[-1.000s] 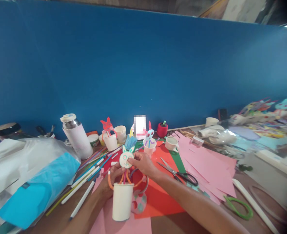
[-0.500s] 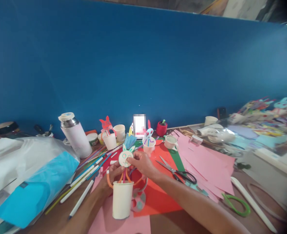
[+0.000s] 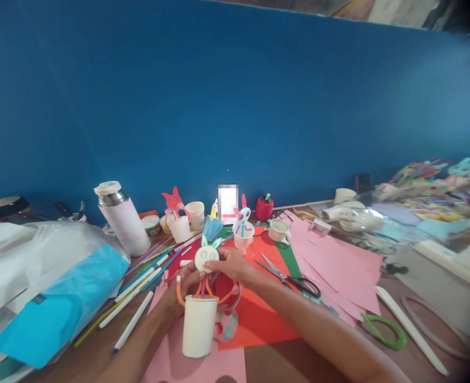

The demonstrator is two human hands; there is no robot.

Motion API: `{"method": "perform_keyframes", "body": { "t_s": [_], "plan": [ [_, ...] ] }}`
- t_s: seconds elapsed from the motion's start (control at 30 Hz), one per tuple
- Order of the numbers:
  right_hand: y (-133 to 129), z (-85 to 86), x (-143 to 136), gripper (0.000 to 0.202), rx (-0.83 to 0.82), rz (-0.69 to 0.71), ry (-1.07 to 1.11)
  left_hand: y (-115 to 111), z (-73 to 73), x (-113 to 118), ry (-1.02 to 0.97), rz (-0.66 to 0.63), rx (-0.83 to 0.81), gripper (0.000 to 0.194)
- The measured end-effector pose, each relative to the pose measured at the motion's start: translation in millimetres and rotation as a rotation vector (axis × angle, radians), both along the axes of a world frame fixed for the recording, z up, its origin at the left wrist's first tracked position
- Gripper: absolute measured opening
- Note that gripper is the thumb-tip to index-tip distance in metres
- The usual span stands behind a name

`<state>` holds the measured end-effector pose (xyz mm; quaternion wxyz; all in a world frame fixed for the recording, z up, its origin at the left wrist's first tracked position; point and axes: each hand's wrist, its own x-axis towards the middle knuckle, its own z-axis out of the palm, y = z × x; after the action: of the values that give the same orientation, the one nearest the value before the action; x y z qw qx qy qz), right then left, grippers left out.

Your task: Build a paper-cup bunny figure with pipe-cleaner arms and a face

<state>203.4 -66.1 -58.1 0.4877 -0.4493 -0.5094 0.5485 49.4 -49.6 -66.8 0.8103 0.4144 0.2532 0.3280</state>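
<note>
A round white bunny face (image 3: pixel 206 257) with green-edged ears and drawn eyes stands above a white paper cup (image 3: pixel 199 326). Orange and dark pink stems run from the cup's mouth up to the face. My left hand (image 3: pixel 187 281) is closed on the lower left edge of the face, behind the stems. From the right, my right hand (image 3: pixel 231 264) pinches the face's lower right edge, its thumb across the front. An orange pipe cleaner (image 3: pixel 179 291) curves up on the cup's left side. Beside the cup lies a pink and green spotted cutout (image 3: pixel 227 323).
Black-handled scissors (image 3: pixel 288 275) lie right of my hands on red paper (image 3: pixel 264 319), near pink sheets (image 3: pixel 338 260). White markers (image 3: pixel 133 324) and a flask (image 3: pixel 123 221) are at the left. Cups with paper figures, including a red one (image 3: pixel 173 201), stand behind.
My right thumb has shifted down and left on the face, uncovering the right drawn eye. The face has stayed between both hands. The whole view has shifted slightly.
</note>
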Motion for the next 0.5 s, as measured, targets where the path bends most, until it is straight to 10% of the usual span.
{"method": "perform_keyframes", "body": {
  "t_s": [0.5],
  "plan": [
    [-3.2, 9.5, 4.2, 0.017, -0.048, -0.001, -0.083, -1.6, -0.7, 0.8, -0.001, -0.077, -0.015, 0.047]
  ]
}}
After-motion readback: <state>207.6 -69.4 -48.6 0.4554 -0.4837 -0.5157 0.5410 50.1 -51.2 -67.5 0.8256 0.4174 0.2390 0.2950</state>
